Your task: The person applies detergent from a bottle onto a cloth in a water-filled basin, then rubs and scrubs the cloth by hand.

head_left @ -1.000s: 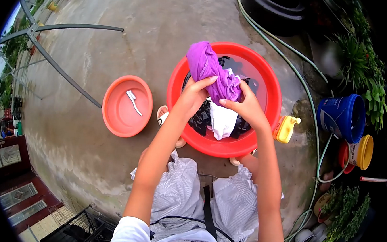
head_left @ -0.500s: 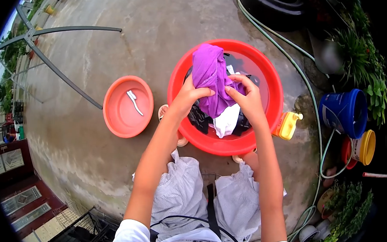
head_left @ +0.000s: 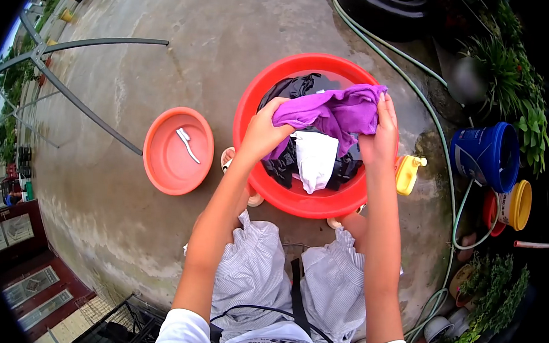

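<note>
A purple garment (head_left: 331, 112) is stretched sideways above a big red basin (head_left: 251, 94). My left hand (head_left: 265, 130) grips its left end, and my right hand (head_left: 381, 128) grips its right end, fingers closed on the fabric. Below it in the basin lie a white cloth (head_left: 315, 161) and wet black clothes (head_left: 281, 169). Some water shows at the basin's far side. What kind of garment the purple one is, I cannot tell.
To the left stands a smaller pink basin (head_left: 155, 170) with a white brush (head_left: 188, 145) in it. Right of the red basin is a yellow bottle (head_left: 407, 174). Farther right are a green hose (head_left: 452, 201), a blue bucket (head_left: 483, 153) and a yellow bucket (head_left: 521, 205).
The purple garment went from a bunched, upright bundle to being spread sideways. My right hand moved right and up with its end, and my hands are farther apart. More white cloth shows.
</note>
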A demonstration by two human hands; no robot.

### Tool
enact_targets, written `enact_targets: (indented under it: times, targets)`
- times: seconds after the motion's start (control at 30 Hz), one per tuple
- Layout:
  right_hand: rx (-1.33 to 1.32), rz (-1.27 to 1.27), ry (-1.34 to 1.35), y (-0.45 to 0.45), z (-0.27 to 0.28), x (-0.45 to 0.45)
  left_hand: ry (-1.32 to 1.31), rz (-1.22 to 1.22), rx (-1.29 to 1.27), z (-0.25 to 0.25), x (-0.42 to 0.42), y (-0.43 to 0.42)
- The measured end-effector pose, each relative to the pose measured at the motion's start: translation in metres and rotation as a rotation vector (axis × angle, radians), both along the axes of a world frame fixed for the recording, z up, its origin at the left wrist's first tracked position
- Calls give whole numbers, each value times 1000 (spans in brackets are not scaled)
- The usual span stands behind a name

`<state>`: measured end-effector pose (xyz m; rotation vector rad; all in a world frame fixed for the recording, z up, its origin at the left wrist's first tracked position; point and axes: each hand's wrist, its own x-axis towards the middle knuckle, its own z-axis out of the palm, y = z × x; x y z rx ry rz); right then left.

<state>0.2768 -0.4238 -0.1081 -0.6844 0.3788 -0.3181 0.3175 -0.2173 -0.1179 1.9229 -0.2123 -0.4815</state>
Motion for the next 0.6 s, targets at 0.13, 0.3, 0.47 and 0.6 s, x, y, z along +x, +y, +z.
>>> enact_targets:
  times: [0.13, 0.3, 0.47, 0.6]
  targets:
    - [19, 75, -94, -11, 5, -5, -182, -143, 252, -8, -8, -3]
    - [58, 230, -178, -14, 7, -12, -248, -256, 454, -22, -12, -10]
    - [102, 351, -116, 10, 8, -10, -79, -346, 415, -47, -13, -15]
    - [52, 467, -57, 25, 11, -10, 51, -460, 66, -60, -9, -28]
